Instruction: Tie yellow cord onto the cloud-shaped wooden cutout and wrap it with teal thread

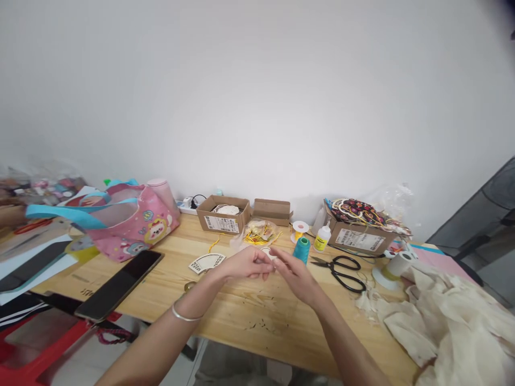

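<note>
"Pine table's crowded. Where do things stand?"

"Left grip (245, 264) curled, right grip (295, 276) loosely open beside it; whether either holds anything, I can't tell."

"Pieces?"

"Cut wooden fan shape (207, 262) lies flat, no cord attached; yellow tassels (257, 233) sit bagged."

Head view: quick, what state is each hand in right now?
Left hand: closed, fingers curled; cannot tell if it holds anything.
Right hand: partly open, fingers extended, nothing visibly held.
</note>
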### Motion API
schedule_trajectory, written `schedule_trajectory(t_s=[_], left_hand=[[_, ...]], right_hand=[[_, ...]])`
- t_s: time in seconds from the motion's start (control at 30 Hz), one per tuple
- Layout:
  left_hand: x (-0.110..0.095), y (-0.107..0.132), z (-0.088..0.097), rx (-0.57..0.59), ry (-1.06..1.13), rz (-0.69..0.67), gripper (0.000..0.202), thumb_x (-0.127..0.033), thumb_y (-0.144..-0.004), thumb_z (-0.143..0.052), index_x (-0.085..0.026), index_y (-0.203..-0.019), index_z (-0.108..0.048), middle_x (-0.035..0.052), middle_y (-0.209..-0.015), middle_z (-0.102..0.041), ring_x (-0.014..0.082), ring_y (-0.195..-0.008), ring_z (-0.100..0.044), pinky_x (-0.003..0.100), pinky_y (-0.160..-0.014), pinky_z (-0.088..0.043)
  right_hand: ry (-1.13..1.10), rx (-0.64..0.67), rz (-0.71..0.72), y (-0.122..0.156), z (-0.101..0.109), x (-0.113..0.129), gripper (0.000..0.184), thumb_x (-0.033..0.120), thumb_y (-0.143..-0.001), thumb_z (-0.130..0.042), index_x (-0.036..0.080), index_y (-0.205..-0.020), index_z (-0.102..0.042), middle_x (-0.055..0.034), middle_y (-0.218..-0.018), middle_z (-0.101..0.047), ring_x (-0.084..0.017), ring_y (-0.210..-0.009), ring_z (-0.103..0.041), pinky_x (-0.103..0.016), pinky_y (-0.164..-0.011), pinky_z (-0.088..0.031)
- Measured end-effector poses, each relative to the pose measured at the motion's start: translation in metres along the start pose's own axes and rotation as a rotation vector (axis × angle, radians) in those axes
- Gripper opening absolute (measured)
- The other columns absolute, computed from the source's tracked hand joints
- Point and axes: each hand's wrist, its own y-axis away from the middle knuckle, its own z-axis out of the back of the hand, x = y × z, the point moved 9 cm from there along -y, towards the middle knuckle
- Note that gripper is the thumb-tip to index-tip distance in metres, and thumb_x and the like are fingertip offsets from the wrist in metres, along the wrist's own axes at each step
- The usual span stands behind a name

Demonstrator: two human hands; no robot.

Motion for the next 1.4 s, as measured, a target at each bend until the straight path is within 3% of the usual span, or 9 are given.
schedule_trajectory(t_s=[0.1,0.2,0.4,0.63,0.9,1.0,1.1,1.23,1.4], left_hand=[[0.003,-0.017,0.010,-0.146,0.067,-0.069,0.030,-0.040,-0.067,-0.057,-0.011,-0.070,-0.061,-0.0053,-0.043,-0.040,0.0037,-0.038,-0.026,0.019,-0.040,-0.016],[0.017,-0.025,0.013,-0.199,0.174,-0.079,0.032,-0.040,-0.066,-0.058,-0.009,-0.071,-0.062,-0.0041,-0.047,-0.043,0.0026,-0.039,-0.024,0.020,-0.040,-0.015],[0.040,-0.031,0.008,-0.021,0.115,-0.009,0.037,-0.041,-0.065,-0.060,-0.008,-0.079,-0.064,0.0012,-0.056,-0.055,0.0027,-0.039,-0.030,0.019,-0.040,-0.017],[0.052,-0.041,0.006,0.187,0.103,0.022,0.031,-0.039,-0.063,-0.063,-0.010,-0.074,-0.064,0.0009,-0.055,-0.057,0.0026,-0.039,-0.034,0.019,-0.040,-0.021],[0.073,-0.042,0.010,0.119,0.494,-0.010,0.027,-0.035,-0.067,-0.062,-0.010,-0.062,-0.054,-0.0023,-0.048,-0.048,0.0007,-0.035,-0.027,0.018,-0.035,-0.010],[0.070,-0.039,0.015,0.087,0.669,-0.053,0.026,-0.033,-0.064,-0.065,-0.011,-0.062,-0.051,-0.0056,-0.044,-0.043,-0.0006,-0.033,-0.021,0.016,-0.034,-0.008],[0.065,-0.038,0.016,0.073,0.800,-0.061,0.025,-0.031,-0.064,-0.066,-0.012,-0.064,-0.051,-0.0071,-0.044,-0.041,-0.0013,-0.033,-0.019,0.014,-0.033,-0.008],[0.066,-0.041,0.008,0.071,0.814,-0.034,0.021,-0.029,-0.067,-0.063,-0.011,-0.064,-0.051,-0.0049,-0.047,-0.046,-0.0016,-0.032,-0.022,0.014,-0.032,-0.008],[0.072,-0.044,-0.004,0.069,0.730,0.014,0.020,-0.029,-0.066,-0.065,-0.011,-0.066,-0.056,-0.0020,-0.048,-0.050,-0.0008,-0.034,-0.028,0.015,-0.034,-0.013]], right_hand=[[-0.041,0.082,0.009,-0.018,-0.029,-0.015,0.039,0.040,-0.082,-0.037,0.017,-0.110,-0.052,-0.0059,-0.092,-0.063,-0.015,-0.082,-0.057,-0.026,-0.067,-0.046],[0.076,0.074,-0.040,-0.023,-0.034,-0.042,0.040,0.042,-0.084,-0.032,0.014,-0.086,-0.061,-0.0018,-0.067,-0.062,-0.011,-0.058,-0.054,-0.020,-0.052,-0.041],[0.473,-0.073,0.011,-0.011,-0.007,-0.056,0.036,0.038,-0.080,-0.042,0.017,-0.058,-0.061,0.0011,-0.046,-0.052,-0.009,-0.043,-0.042,-0.020,-0.041,-0.026],[0.624,-0.198,0.210,0.009,0.013,-0.045,0.032,0.027,-0.083,-0.040,0.018,-0.057,-0.055,-0.0012,-0.051,-0.056,-0.010,-0.045,-0.048,-0.021,-0.045,-0.030],[0.603,-0.368,0.289,0.015,0.031,-0.042,0.034,0.026,-0.081,-0.043,0.017,-0.049,-0.051,0.0025,-0.041,-0.044,-0.007,-0.037,-0.036,-0.020,-0.040,-0.025],[0.573,-0.485,0.282,0.020,0.048,-0.042,0.033,0.027,-0.079,-0.046,0.017,-0.048,-0.050,0.0039,-0.040,-0.039,-0.006,-0.037,-0.033,-0.019,-0.039,-0.024],[0.548,-0.489,0.290,0.022,0.055,-0.040,0.034,0.025,-0.078,-0.047,0.017,-0.045,-0.046,0.0049,-0.039,-0.034,-0.006,-0.037,-0.031,-0.019,-0.039,-0.024],[0.538,-0.462,0.374,0.026,0.053,-0.029,0.023,0.021,-0.077,-0.048,0.016,-0.054,-0.052,0.0013,-0.050,-0.046,-0.009,-0.049,-0.042,-0.021,-0.048,-0.032],[0.519,-0.748,0.417,0.043,0.076,-0.017,0.013,0.018,-0.077,-0.047,0.018,-0.074,-0.060,-0.0048,-0.075,-0.054,-0.016,-0.075,-0.049,-0.031,-0.066,-0.038]])
